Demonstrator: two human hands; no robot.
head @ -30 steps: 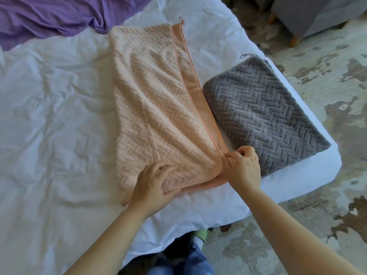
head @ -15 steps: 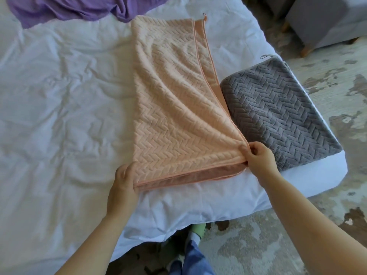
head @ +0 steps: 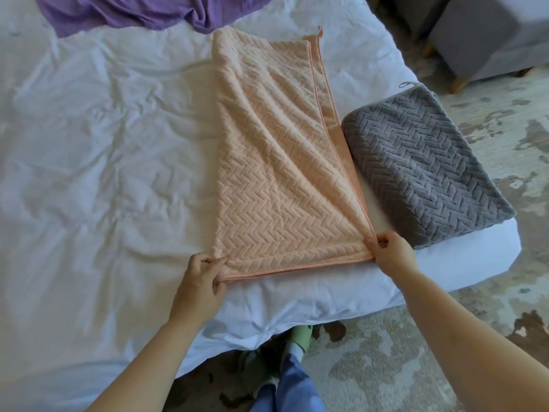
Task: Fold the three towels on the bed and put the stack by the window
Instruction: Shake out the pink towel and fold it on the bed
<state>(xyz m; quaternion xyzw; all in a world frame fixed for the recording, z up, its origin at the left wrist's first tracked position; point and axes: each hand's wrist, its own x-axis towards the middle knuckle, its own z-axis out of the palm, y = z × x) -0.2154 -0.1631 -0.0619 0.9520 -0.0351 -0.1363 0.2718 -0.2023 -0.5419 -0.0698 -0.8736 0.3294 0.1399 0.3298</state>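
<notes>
A peach towel (head: 276, 173) with a herringbone weave lies folded lengthwise on the white bed (head: 98, 162), running away from me. My left hand (head: 202, 281) pinches its near left corner. My right hand (head: 392, 251) pinches its near right corner, where both layers meet. A grey towel (head: 421, 168) of the same weave lies folded in a thick rectangle to the right, near the bed's corner. A purple cloth (head: 133, 13) lies crumpled at the far edge of the bed.
The bed's near edge runs just below my hands. Beyond it lies a worn patterned rug (head: 445, 352), with my legs (head: 291, 379) standing on it. A grey upholstered seat (head: 487, 34) on wooden feet stands at the top right.
My left hand slid from the middle of the towel's near edge out to its left corner. The near edge is now pulled straight between both hands. The view shifted left.
</notes>
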